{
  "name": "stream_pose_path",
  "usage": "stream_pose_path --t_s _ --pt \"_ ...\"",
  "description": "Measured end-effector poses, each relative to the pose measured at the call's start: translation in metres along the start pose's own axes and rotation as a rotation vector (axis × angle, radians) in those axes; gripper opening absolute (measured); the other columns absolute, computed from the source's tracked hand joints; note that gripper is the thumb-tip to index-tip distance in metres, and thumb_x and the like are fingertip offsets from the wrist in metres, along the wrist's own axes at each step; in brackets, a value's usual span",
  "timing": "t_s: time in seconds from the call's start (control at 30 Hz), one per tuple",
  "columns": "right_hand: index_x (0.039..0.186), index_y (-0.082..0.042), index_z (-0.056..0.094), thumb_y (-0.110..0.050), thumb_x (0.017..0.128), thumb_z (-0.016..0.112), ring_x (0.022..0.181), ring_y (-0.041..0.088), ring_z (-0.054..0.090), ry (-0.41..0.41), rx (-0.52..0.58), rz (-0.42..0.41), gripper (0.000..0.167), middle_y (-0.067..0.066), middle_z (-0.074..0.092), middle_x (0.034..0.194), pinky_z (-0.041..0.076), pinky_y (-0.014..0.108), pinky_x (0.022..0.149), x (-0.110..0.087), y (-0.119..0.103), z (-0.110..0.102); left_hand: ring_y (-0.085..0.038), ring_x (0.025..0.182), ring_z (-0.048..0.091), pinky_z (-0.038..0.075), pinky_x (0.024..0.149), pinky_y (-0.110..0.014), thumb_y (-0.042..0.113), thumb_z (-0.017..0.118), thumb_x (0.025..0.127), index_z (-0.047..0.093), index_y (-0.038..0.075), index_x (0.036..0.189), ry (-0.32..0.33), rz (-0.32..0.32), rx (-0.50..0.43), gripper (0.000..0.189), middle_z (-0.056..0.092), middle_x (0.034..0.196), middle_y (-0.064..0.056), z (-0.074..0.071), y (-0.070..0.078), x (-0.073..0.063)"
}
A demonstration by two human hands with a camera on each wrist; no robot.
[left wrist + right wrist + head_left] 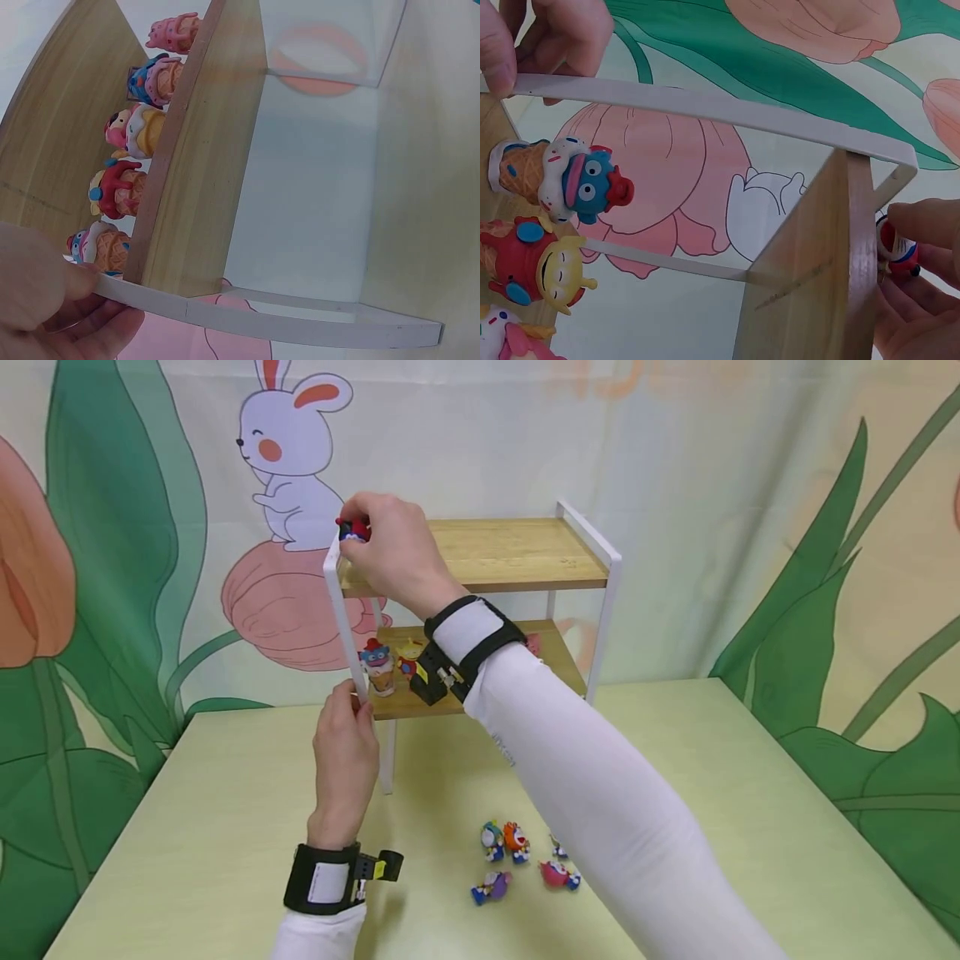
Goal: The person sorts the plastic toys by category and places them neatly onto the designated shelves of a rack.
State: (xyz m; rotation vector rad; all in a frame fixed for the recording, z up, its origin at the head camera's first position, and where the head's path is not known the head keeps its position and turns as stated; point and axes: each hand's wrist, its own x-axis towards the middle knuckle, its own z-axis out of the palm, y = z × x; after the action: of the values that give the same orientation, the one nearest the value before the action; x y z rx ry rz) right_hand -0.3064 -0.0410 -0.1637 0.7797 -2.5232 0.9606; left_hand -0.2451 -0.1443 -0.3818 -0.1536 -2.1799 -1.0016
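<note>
My right hand (pixel 397 547) pinches a small red, blue and white character figurine (pixel 354 529) at the left end of the upper board of a two-tier shelf (pixel 517 547). In the right wrist view the figurine (pixel 901 249) is at the board's edge, partly covered by the fingers; whether its base touches the wood I cannot tell. Lower down, my left hand (pixel 345 760) grips the white left post (pixel 347 627), thumb on one side and fingers on the other. Just inside that post stands a blue-faced ice-cream-cone figurine (pixel 574 180).
Several cone figurines, among them a red and yellow one (pixel 124 187) and a pink one (pixel 174 32), line the lower board (pixel 420 703). Several character figurines, including an orange one (pixel 516 842) and a purple one (pixel 492 887), lie on the table (pixel 225 827). A printed curtain (pixel 480 435) hangs behind.
</note>
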Motion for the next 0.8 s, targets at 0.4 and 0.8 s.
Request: stream_pose_path --t_s 0.4,0.8 --pt "0.123 -0.005 0.062 -0.015 0.098 0.059 0.094 0.011 0.057 -0.025 -0.037 -0.028 0.027 0.005 0.065 0.117 0.045 0.013 0.078 0.0031 0.0060 0.0044 -0.031 0.080 0.057 0.055 0.067 -0.043 -0.002 0.056 0.097 0.050 -0.008 0.124 0.002 -0.012 0.004 0.029 0.056 0.097 -0.021 -0.0025 0.0012 0.0002" --pt "0.125 -0.007 0.062 -0.018 0.099 0.059 0.102 0.013 0.056 -0.082 -0.050 -0.010 0.029 0.004 0.064 0.120 0.044 0.014 0.086 0.0081 0.0092 -0.0004 -0.031 0.082 0.057 0.056 0.069 -0.044 -0.002 0.057 0.096 0.049 -0.008 0.126 -0.009 -0.009 -0.007 0.031 0.056 0.100 -0.021 -0.0013 0.0013 -0.0010"
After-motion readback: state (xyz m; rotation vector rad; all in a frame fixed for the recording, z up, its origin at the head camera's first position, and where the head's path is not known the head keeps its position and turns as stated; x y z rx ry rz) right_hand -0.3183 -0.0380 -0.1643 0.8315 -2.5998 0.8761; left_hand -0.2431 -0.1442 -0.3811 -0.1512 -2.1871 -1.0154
